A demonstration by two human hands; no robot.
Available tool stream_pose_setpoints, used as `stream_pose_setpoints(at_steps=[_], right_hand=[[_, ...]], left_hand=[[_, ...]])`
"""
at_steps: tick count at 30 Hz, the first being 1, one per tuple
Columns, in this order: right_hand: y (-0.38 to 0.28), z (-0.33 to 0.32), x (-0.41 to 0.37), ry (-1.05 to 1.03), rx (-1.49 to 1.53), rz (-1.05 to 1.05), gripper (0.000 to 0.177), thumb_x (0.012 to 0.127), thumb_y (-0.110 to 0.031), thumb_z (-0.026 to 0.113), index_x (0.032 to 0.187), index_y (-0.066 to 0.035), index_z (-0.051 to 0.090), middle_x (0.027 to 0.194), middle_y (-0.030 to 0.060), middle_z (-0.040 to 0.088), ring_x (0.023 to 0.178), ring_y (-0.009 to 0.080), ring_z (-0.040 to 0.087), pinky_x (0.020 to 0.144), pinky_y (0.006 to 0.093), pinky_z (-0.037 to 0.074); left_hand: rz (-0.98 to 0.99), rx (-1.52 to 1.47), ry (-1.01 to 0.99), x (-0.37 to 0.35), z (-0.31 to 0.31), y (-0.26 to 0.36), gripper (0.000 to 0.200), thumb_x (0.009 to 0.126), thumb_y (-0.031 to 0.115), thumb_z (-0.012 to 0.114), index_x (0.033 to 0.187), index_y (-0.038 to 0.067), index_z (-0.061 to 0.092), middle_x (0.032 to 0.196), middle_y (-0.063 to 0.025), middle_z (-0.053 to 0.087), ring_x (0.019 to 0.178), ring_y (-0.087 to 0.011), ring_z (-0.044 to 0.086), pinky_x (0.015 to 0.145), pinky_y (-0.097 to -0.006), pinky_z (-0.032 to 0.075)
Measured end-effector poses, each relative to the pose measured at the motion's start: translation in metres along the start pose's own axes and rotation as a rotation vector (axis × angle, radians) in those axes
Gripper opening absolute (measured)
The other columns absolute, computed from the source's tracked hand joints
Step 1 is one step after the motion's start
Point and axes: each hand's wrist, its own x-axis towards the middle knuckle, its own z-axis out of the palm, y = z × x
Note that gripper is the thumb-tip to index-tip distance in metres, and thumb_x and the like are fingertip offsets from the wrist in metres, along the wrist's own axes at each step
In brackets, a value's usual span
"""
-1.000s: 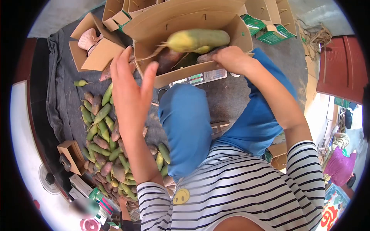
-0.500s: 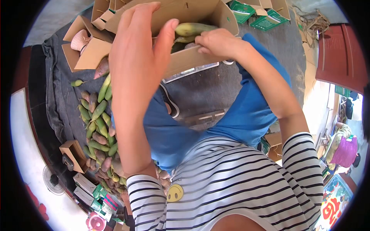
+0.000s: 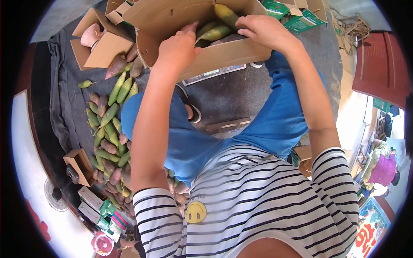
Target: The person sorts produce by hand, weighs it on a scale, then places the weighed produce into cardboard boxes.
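An open cardboard box [image 3: 215,56] stands before my knees with several green radishes [image 3: 215,32] inside. My left hand [image 3: 178,49] reaches over its front wall, fingers curled down beside a pinkish shape; what they hold is hidden. My right hand [image 3: 269,32] is at the box's right side, its bent fingers closed on the lower end of a yellow-green radish [image 3: 226,15] that tilts up toward the back wall. Under the front of the box, part of a flat scale-like device [image 3: 215,74] shows.
A heap of green radishes [image 3: 111,115] and reddish-brown roots [image 3: 115,177] lies on dark cloth to the left. A smaller open carton [image 3: 107,53] holds a pink mesh-covered thing [image 3: 91,36]. Green-printed boxes [image 3: 307,22] stand at the back right. A fan [image 3: 56,194] is far left.
My left hand has come down from above the box, spread fingers now curled inside. The radish at my right hand has swung from lying level to tilting upward. The box shows slightly turned.
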Motion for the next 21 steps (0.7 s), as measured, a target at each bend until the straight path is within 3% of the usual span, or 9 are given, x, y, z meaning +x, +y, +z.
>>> stream_pose_setpoints(at_steps=[1, 4, 7, 13, 16, 18, 21], right_hand=[[0.001, 0.0, 0.0, -0.007, 0.004, 0.013, 0.023, 0.089, -0.025, 0.055, 0.101, -0.006, 0.06, 0.097, 0.0124, 0.064, 0.094, 0.0305, 0.061, 0.079, 0.0423, 0.047], [0.005, 0.004, 0.002, -0.03, 0.029, 0.033, 0.024, 0.09, -0.025, 0.054, 0.106, -0.008, 0.06, 0.1, 0.012, 0.065, 0.095, 0.0297, 0.061, 0.081, 0.0413, 0.047], [0.008, 0.003, 0.003, -0.012, 0.024, 0.004, 0.023, 0.091, -0.025, 0.053, 0.105, -0.008, 0.06, 0.1, 0.0114, 0.065, 0.094, 0.0296, 0.061, 0.08, 0.0409, 0.048], [-0.001, -0.05, -0.014, 0.098, 0.03, 0.013, 0.025, 0.09, -0.025, 0.055, 0.108, -0.007, 0.06, 0.096, 0.0122, 0.066, 0.088, 0.0299, 0.062, 0.077, 0.039, 0.049], [-0.007, -0.073, -0.036, 0.067, 0.074, 0.129, 0.025, 0.09, -0.023, 0.055, 0.107, -0.005, 0.061, 0.095, 0.0124, 0.066, 0.086, 0.0293, 0.062, 0.075, 0.0379, 0.049], [0.005, -0.072, -0.054, 0.084, 0.046, 0.117, 0.025, 0.09, -0.022, 0.055, 0.107, -0.005, 0.061, 0.093, 0.0122, 0.066, 0.084, 0.0291, 0.062, 0.074, 0.0374, 0.048], [0.016, -0.07, -0.081, 0.054, 0.046, 0.173, 0.025, 0.09, -0.022, 0.056, 0.107, -0.004, 0.062, 0.092, 0.0121, 0.066, 0.082, 0.0283, 0.062, 0.073, 0.0369, 0.048]], left_hand=[[-0.003, 0.01, -0.028, 0.002, 0.0, -0.001, 0.045, 0.081, 0.028, 0.066, 0.118, 0.004, 0.055, 0.118, -0.0174, 0.058, 0.104, -0.0327, 0.06, 0.085, -0.0434, 0.051], [0.103, -0.08, 0.105, 0.007, 0.016, -0.012, 0.055, 0.084, 0.028, 0.063, 0.133, 0.012, 0.045, 0.106, -0.016, 0.061, 0.099, -0.0332, 0.06, 0.083, -0.044, 0.049], [0.108, -0.072, 0.088, 0.006, 0.017, -0.015, 0.066, 0.083, 0.027, 0.063, 0.142, 0.017, 0.035, 0.108, -0.016, 0.062, 0.101, -0.0327, 0.06, 0.085, -0.0435, 0.049], [0.063, -0.134, -0.011, 0.005, 0.012, -0.021, 0.075, 0.08, 0.028, 0.066, 0.144, 0.017, 0.029, 0.113, -0.0131, 0.063, 0.105, -0.0305, 0.059, 0.088, -0.0423, 0.049], [0.069, -0.092, -0.04, 0.005, 0.01, -0.019, 0.08, 0.077, 0.03, 0.068, 0.145, 0.018, 0.027, 0.115, -0.0113, 0.063, 0.105, -0.0298, 0.059, 0.089, -0.0425, 0.048], [0.13, -0.088, 0.057, 0.007, 0.022, -0.023, 0.085, 0.076, 0.031, 0.069, 0.147, 0.019, 0.023, 0.116, -0.0118, 0.062, 0.106, -0.0298, 0.059, 0.09, -0.0425, 0.048], [0.17, -0.106, 0.143, 0.008, 0.033, -0.029, 0.075, 0.076, 0.032, 0.069, 0.14, 0.015, 0.034, 0.113, -0.0139, 0.062, 0.105, -0.0311, 0.059, 0.088, -0.0428, 0.048]])
